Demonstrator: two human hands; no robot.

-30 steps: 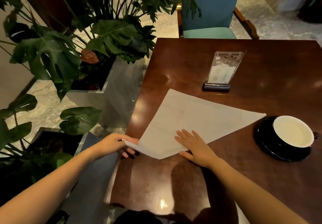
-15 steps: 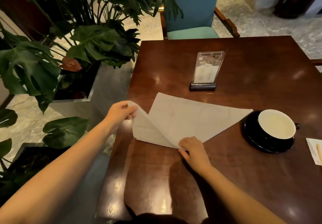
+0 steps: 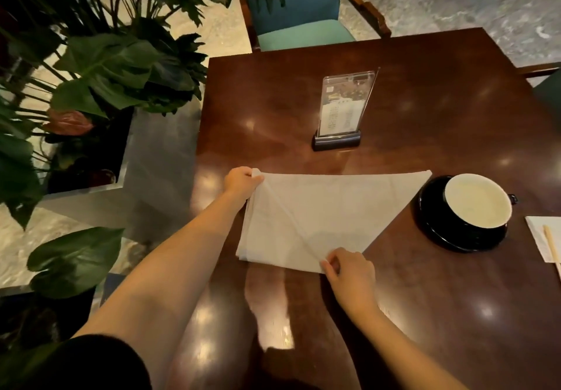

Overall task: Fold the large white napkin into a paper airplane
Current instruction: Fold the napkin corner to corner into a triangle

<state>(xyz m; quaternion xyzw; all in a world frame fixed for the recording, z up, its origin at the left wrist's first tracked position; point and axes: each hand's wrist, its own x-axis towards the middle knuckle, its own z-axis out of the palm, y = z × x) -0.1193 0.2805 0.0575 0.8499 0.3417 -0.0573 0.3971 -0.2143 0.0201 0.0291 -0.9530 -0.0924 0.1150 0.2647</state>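
Note:
The large white napkin lies on the dark wooden table, with its left part folded over so a diagonal crease runs from the top left corner to the near point. My left hand grips the folded corner at the top left edge. My right hand pinches the napkin's near point against the table, fingers curled. The right tip of the napkin points toward the cup.
A white cup on a black saucer stands right of the napkin. A clear menu stand is behind it. Another napkin with a wooden stick lies at the right edge. Large plants in planters flank the table's left; a teal chair stands beyond.
My left hand lifted the napkin's near left corner and carried it up and over to the top left, laying a fold flat. My right hand curled and now pinches the near point.

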